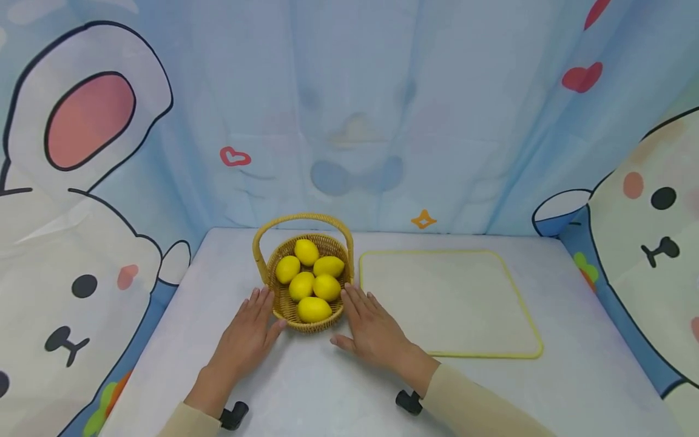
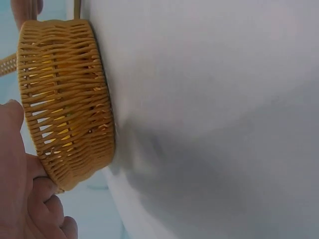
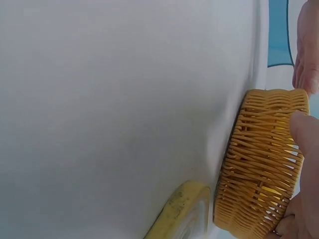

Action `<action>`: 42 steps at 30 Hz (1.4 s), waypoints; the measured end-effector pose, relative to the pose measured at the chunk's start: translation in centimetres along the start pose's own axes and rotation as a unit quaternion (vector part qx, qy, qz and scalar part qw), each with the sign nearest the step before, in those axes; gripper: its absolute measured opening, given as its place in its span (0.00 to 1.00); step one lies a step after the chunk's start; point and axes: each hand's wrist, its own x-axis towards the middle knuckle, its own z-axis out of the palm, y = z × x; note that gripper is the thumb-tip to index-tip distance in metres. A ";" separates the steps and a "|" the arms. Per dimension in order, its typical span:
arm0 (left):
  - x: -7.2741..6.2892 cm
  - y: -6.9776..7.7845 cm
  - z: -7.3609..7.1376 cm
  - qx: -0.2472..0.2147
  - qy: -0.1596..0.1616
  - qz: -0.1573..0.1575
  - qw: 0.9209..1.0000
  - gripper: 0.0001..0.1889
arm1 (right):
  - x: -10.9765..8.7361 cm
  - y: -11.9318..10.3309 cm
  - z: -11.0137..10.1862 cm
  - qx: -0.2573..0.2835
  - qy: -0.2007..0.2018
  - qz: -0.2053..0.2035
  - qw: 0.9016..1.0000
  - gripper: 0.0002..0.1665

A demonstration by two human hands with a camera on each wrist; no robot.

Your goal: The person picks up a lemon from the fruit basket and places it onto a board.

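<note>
A wicker basket (image 1: 308,328) with a tall arched handle stands on the white table in the head view, holding several yellow lemons (image 1: 314,309). My left hand (image 1: 244,334) is at the basket's left side, fingers extended and fingertips right at the wall. On the other side, my right hand (image 1: 374,331) has its fingers stretched toward the basket's right wall, thumb pointing inward. Both wrist views show the woven side close up: the basket (image 2: 67,99) beside my left fingers, and the basket (image 3: 261,159) beside my right thumb. Its base rests on the table.
A white rectangular board (image 1: 448,303) with a yellow rim lies just right of the basket. Its yellow edge (image 3: 182,209) shows in the right wrist view. Behind the table hangs a light blue curtain (image 1: 459,121) with cartoon prints.
</note>
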 end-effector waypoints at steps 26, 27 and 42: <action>-1.6 1.6 0.4 -0.022 0.045 -0.020 0.999 0.42 | -0.6 1.3 -2.5 0.084 0.039 -0.038 0.995 0.42; -1.6 1.6 0.5 -0.018 0.038 -0.019 0.999 0.43 | -0.3 1.2 -2.8 0.107 0.044 -0.031 0.993 0.42; -1.3 1.3 1.0 -0.020 -0.004 0.000 1.000 0.51 | 5.0 -0.1 -3.3 0.370 0.038 0.045 0.927 0.45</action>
